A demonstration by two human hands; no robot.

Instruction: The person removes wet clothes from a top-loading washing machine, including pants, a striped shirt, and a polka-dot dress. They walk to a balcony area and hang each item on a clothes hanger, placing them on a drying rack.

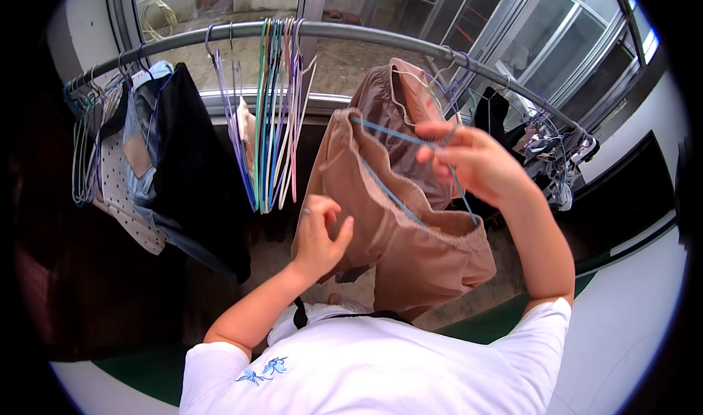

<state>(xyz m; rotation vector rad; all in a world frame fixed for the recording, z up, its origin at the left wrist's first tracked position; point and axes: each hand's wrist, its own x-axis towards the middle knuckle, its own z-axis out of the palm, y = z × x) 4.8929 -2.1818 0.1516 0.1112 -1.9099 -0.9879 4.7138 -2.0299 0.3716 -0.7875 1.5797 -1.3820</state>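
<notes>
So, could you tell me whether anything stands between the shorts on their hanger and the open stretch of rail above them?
Nothing visible does. Both hands hold the shorts on the blue hanger, and the rail above is bare between the hanger bundle and the brown garment.

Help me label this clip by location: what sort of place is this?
Probably a home balcony or laundry-drying nook. A metal rail along the windows carries empty hangers and hung clothes, and the right hand and left hand hold tan shorts on a blue hanger.
</notes>
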